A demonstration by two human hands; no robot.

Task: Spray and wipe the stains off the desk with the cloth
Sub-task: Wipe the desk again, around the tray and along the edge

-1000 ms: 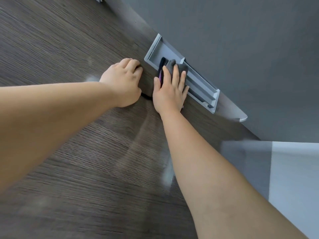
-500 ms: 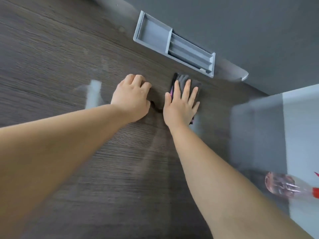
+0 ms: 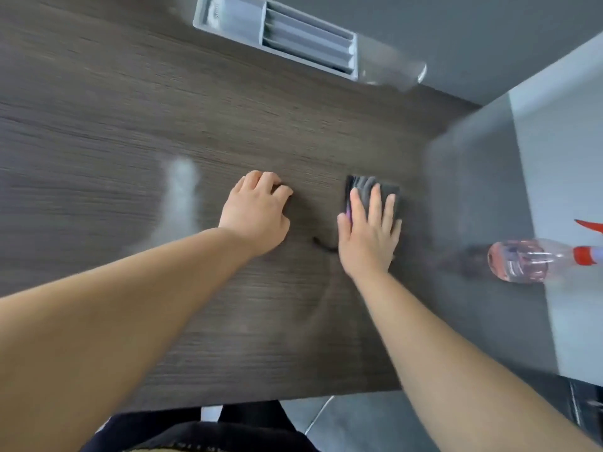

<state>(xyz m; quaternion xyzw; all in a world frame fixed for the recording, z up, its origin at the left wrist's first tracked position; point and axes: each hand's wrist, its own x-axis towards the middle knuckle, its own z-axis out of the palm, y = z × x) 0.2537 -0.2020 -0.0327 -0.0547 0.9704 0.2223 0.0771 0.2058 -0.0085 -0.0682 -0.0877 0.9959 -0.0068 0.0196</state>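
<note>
My right hand (image 3: 368, 233) lies flat with straight fingers on a folded dark grey cloth (image 3: 362, 187) and presses it onto the dark wood desk (image 3: 130, 125). A short dark stain (image 3: 323, 245) shows on the desk just left of that hand's heel. My left hand (image 3: 257, 213) rests on the desk to the left of the cloth with its fingers curled under, holding nothing. A clear spray bottle (image 3: 518, 261) with pinkish liquid and a red nozzle stands at the desk's right edge, apart from both hands.
A grey cable tray (image 3: 228, 17) is set into the desk at the back, by the grey wall. A pale glare streak (image 3: 181, 194) lies left of my left hand. The desk's front edge (image 3: 261, 401) runs near my body, with floor beyond.
My right hand has dragged the cloth back from the cable tray toward me across the desk. My left hand came back with it. The spray bottle has come into view at right.
</note>
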